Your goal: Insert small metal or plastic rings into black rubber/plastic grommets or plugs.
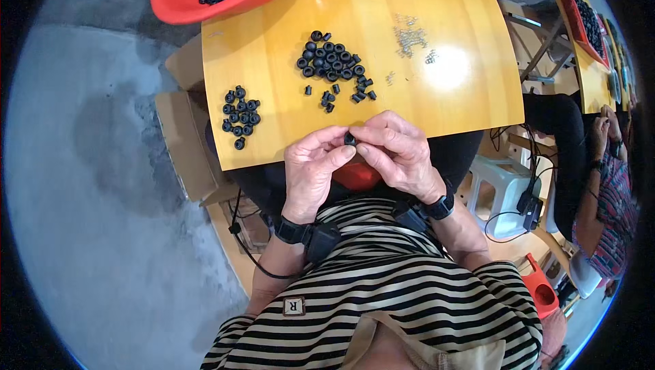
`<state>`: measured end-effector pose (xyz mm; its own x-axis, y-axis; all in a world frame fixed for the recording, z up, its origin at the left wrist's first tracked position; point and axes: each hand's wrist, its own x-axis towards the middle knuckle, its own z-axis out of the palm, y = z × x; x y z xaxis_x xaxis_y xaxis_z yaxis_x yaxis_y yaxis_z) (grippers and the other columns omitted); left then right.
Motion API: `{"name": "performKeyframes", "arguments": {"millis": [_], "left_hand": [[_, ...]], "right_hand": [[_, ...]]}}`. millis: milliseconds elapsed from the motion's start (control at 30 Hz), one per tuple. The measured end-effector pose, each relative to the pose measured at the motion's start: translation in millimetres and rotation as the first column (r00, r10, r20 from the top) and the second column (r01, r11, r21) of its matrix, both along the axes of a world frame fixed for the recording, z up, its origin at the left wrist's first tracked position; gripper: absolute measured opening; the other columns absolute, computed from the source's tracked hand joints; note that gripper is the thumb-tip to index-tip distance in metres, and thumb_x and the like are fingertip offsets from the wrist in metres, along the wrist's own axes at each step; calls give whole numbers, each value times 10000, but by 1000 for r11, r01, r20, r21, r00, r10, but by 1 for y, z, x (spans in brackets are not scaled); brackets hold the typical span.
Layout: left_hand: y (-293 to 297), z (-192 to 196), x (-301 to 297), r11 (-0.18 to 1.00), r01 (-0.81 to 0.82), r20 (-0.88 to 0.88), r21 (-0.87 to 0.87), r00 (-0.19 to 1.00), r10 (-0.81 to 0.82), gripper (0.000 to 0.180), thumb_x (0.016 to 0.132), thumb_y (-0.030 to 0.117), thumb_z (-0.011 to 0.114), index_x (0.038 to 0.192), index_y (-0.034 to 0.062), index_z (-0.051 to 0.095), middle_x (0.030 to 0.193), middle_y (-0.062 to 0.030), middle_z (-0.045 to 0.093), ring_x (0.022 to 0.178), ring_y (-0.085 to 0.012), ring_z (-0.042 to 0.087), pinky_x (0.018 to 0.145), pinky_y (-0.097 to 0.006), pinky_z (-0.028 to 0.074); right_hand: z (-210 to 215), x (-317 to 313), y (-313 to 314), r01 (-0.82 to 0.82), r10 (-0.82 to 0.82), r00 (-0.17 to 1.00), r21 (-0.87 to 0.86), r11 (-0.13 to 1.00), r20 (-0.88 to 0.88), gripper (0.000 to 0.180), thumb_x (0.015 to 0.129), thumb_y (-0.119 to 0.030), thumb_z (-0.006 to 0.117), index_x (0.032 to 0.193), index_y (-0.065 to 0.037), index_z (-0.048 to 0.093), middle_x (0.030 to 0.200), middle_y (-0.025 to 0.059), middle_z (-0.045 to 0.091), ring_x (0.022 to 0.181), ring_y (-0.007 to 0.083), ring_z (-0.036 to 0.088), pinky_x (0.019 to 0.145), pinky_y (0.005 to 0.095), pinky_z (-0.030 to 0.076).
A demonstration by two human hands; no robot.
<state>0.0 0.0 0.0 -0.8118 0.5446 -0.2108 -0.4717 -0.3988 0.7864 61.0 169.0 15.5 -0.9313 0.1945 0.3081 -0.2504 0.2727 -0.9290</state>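
Table (pixel 273 63), perhaps concrete floor (pixel 89 199), hands (pixel 308 171) (pixel 407 155) pinching black part (pixel 350 139)

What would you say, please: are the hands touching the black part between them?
Touching: the head view shows fingertips of the left hand and right hand against the black part.

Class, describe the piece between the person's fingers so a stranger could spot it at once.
Find the yellow table, then its edge nearest the striped top. There the left hand and right hand meet, with one small black part pinched between them. Unlike the loose black parts lying on the table, this one is held in both hands.
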Motion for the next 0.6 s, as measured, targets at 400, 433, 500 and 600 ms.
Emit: {"name": "performKeyframes", "arguments": {"millis": [400, 433, 500, 600], "left_hand": [[7, 0, -1, 981, -7, -34, -192, 999, 0, 273, 835, -41, 716, 1104, -50, 671, 956, -109, 709, 851, -180, 695, 807, -299, 572], [6, 0, -1, 982, 8, -27, -190, 1000, -13, 267, 841, -49, 712, 1106, -47, 673, 959, -97, 704, 865, -153, 679, 809, -269, 555], [7, 2, -1, 983, 28, -13, -182, 999, -31, 263, 849, -55, 709, 1109, -42, 675, 962, -80, 697, 881, -122, 659, 811, -235, 536], [8, 6, -1, 984, 45, -5, -173, 999, -47, 265, 851, -50, 712, 1113, -41, 674, 966, -71, 693, 888, -111, 651, 810, -230, 529]], "right_hand": [[-20, -23, 34, 514, -570, 822, 441, 736, -7, 88, 769, -63, 754, 825, -44, 689, 713, 89, 595, 635, 233, 610, 567, 340, 479], [-20, -26, 34, 514, -572, 820, 467, 720, -21, 93, 763, -73, 761, 817, -51, 688, 709, 86, 594, 632, 239, 606, 565, 346, 473], [-22, -29, 33, 513, -574, 817, 518, 685, -49, 105, 752, -94, 775, 799, -65, 686, 702, 81, 593, 625, 251, 598, 561, 359, 462], [-27, -31, 35, 514, -586, 806, 594, 619, -87, 115, 749, -106, 782, 803, -73, 686, 708, 80, 595, 631, 254, 601, 564, 370, 455]]}}
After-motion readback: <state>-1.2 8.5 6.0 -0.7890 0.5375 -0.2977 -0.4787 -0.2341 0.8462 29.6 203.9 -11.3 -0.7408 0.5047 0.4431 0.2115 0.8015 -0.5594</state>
